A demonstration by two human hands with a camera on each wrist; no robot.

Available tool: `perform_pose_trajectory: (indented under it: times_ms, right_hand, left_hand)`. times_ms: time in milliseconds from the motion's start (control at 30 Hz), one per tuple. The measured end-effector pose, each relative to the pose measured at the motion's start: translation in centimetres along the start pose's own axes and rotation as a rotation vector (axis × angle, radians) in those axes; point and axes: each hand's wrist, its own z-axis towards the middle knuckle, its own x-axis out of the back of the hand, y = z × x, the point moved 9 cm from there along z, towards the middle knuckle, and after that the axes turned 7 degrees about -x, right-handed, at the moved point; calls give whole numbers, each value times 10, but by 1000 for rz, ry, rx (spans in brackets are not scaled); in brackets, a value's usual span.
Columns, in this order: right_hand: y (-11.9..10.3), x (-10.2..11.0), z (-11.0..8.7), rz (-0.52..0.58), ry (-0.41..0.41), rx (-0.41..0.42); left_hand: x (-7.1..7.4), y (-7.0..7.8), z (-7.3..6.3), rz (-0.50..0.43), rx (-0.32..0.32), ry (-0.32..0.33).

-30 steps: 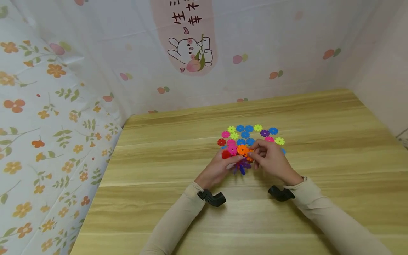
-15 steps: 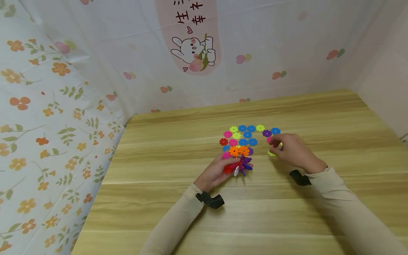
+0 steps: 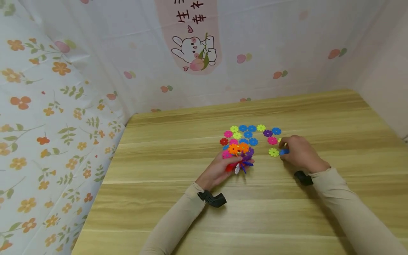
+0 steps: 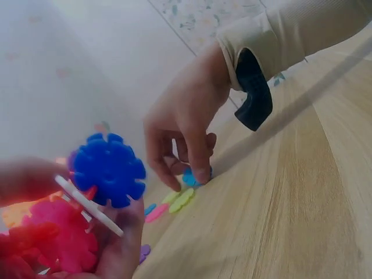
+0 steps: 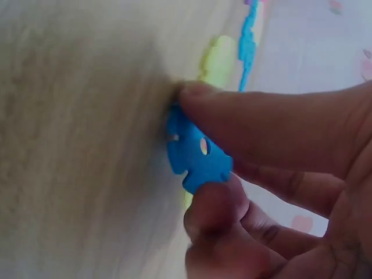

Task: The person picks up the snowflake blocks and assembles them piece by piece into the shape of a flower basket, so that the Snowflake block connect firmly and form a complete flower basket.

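Note:
My left hand [image 3: 220, 165] grips a cluster of interlocked snowflake discs. Orange discs [image 3: 243, 147] top it, with red, purple, white and dark blue ones below. In the left wrist view a dark blue disc [image 4: 109, 170] and a white disc [image 4: 87, 204] jut from the cluster, near a red-pink disc [image 4: 63, 235]. Over to the right, my right hand [image 3: 300, 152] pinches a light blue disc [image 5: 195, 152] between thumb and fingertips, low over the table. A yellow-green disc [image 3: 273, 152] lies just left of those fingertips.
Several loose discs lie flat on the wooden table [image 3: 159, 148] beyond my hands, including a pink disc [image 3: 272, 141], a purple disc [image 3: 267, 133] and a red disc [image 3: 224, 141]. A patterned cloth [image 3: 134, 53] hangs behind the table.
My right hand has left the cluster, moved right to the loose discs and now pinches a blue one. My left hand still holds the cluster, in nearly the same place.

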Motion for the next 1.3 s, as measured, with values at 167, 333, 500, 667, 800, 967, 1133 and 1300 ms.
perform_pose_trajectory:
  times_ms: [167, 333, 500, 667, 800, 967, 1133, 1300]
  right_hand:
    - [-1, 2, -3, 52, -15, 34]
    - [-17, 4, -8, 209, 18, 58]
    - [-45, 9, -14, 514, 22, 67]
    - [-71, 12, -18, 579, 75, 128]
    - [-78, 13, -20, 525, 142, 137]
    - [-79, 16, -22, 489, 237, 142]
    - [-81, 14, -25, 488, 286, 163]
    - [-88, 12, -27, 408, 353, 211]
  left_hand:
    - [2, -3, 1, -16, 17, 6]
    - [0, -6, 3, -59, 34, -7]
    - [1, -7, 3, -62, 40, 4]
    - [1, -8, 4, -29, 40, 29]
    - [3, -9, 4, -22, 40, 79]
    - [6, -8, 3, 2, 25, 105]
    - [6, -7, 4, 28, 12, 107]
    - [10, -8, 4, 43, 0, 146]
